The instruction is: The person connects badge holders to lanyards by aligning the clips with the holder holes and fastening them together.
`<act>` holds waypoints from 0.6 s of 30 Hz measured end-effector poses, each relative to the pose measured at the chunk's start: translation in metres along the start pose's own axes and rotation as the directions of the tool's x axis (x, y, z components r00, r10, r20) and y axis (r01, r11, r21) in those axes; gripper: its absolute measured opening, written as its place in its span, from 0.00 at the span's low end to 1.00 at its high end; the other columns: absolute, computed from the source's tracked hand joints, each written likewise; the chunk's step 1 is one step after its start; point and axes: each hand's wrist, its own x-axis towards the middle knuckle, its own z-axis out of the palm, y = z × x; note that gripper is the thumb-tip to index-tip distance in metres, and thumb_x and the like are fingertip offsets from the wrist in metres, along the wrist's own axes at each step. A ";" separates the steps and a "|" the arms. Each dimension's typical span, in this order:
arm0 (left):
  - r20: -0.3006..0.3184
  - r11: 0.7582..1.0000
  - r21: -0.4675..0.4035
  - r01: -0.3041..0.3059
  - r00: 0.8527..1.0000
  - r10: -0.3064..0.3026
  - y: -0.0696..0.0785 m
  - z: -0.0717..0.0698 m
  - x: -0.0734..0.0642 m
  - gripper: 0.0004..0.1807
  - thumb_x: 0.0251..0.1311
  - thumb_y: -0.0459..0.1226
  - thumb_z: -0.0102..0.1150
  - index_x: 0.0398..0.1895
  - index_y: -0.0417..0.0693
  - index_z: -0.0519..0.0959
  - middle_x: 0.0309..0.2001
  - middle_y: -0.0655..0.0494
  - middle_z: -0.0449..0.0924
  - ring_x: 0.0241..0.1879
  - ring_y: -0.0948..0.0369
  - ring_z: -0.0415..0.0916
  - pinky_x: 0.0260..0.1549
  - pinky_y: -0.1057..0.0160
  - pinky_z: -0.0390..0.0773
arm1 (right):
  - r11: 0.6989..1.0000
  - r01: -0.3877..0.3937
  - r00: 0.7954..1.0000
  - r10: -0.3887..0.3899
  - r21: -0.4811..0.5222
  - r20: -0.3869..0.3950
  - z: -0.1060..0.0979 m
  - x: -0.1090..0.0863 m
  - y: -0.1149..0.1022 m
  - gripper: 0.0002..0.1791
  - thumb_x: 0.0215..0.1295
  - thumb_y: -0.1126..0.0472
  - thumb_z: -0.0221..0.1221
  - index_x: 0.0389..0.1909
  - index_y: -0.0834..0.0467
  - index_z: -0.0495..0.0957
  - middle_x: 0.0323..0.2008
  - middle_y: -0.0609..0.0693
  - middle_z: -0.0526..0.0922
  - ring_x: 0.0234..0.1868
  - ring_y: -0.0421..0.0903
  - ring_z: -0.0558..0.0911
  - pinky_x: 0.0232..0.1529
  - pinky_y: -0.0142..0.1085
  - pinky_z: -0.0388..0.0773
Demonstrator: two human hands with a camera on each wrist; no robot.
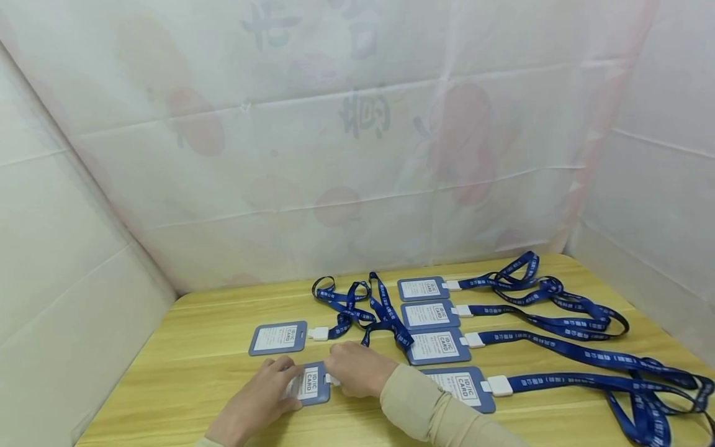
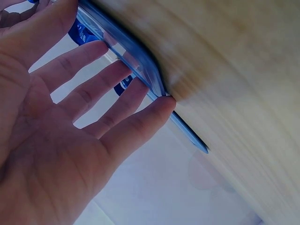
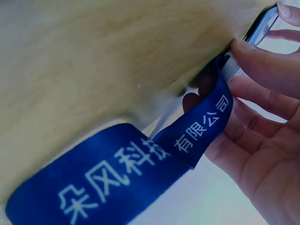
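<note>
A blue ID card holder [image 1: 316,383] with a white printed card lies on the table in front of me. My left hand [image 1: 265,391] grips it, thumb at the near edge and fingers reaching over the left part. In the left wrist view, the fingertips [image 2: 124,70] rest along the holder [image 2: 136,51]. At its right end, my right hand [image 1: 360,369] pinches the white clip [image 3: 230,66] of a navy lanyard [image 3: 206,124], which trails off with white lettering. Fingers cover much of the clip in the head view.
Beyond my hands lies another card holder [image 1: 278,339], its white clip [image 1: 318,334] and tangled lanyard [image 1: 349,313] stretching right. Several more holders stand in a column, including the top one [image 1: 422,288], with lanyards [image 1: 558,379] spread rightward. Cloth walls [image 1: 335,155] enclose the wooden table [image 1: 162,379].
</note>
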 end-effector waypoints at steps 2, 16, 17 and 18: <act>0.003 1.000 0.000 0.005 1.000 -0.005 0.000 0.000 0.001 0.25 0.52 0.39 0.77 0.54 0.42 0.83 0.47 0.53 0.78 0.43 0.55 0.72 0.46 0.51 0.80 | 1.000 0.000 1.000 0.000 0.000 0.002 0.000 0.000 0.000 0.14 0.56 0.66 0.73 0.44 0.55 0.87 0.32 0.44 0.81 0.29 0.34 0.75 0.34 0.22 0.75; 0.000 1.000 0.024 -0.011 1.000 0.011 0.000 0.000 -0.001 0.26 0.52 0.40 0.77 0.55 0.42 0.83 0.49 0.52 0.79 0.44 0.54 0.73 0.46 0.51 0.81 | 1.000 -0.007 1.000 0.007 0.020 0.010 -0.001 0.000 -0.002 0.15 0.55 0.66 0.74 0.44 0.54 0.87 0.33 0.44 0.82 0.31 0.34 0.76 0.36 0.22 0.76; 0.000 1.000 0.024 -0.015 1.000 0.015 0.000 -0.001 -0.001 0.26 0.53 0.40 0.77 0.55 0.42 0.83 0.49 0.51 0.79 0.44 0.54 0.73 0.46 0.51 0.81 | 1.000 -0.008 1.000 0.008 0.021 0.008 -0.001 0.000 -0.002 0.15 0.55 0.66 0.74 0.44 0.54 0.87 0.33 0.44 0.82 0.31 0.34 0.76 0.37 0.22 0.76; -0.002 0.999 0.024 -0.021 1.000 0.021 0.000 -0.001 0.000 0.25 0.53 0.40 0.77 0.54 0.41 0.83 0.49 0.51 0.79 0.44 0.54 0.73 0.46 0.51 0.81 | 1.000 -0.006 1.000 0.006 0.021 0.006 -0.001 0.000 -0.001 0.15 0.56 0.66 0.74 0.44 0.55 0.87 0.33 0.44 0.82 0.31 0.34 0.76 0.37 0.22 0.77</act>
